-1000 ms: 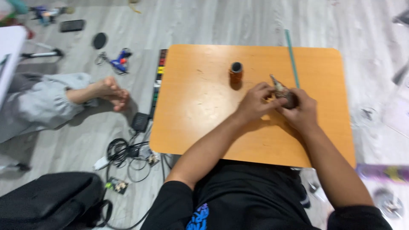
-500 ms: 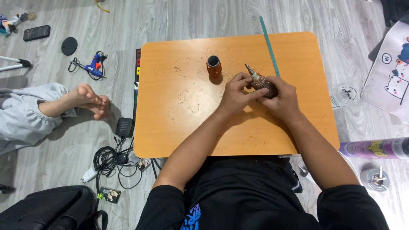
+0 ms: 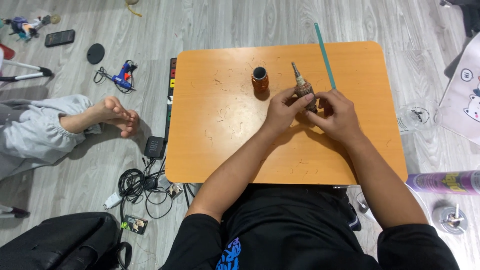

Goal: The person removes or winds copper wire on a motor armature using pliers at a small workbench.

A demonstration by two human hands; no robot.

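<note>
Head view: both hands are still pinching the motor armature (image 3: 304, 90), left hand (image 3: 281, 111) at nine o'clock, right hand (image 3: 336, 116) at four; its shaft is now pointing toward twelve, beside the small copper-wire spool (image 3: 260, 78).

The table (image 3: 225, 150) top was smooth orange wood laminate, matt, strewn with fine wire scraps. The rotor (image 3: 304, 90) showed dull metal and copper windings. The spool (image 3: 260, 79) looked like glossy copper wire. The floor (image 3: 225, 22) was grey wood-grain.

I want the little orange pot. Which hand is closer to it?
Left. The left hand sits just below-right of the orange pot; the right hand is farther right, beyond the cone-shaped piece.
</note>
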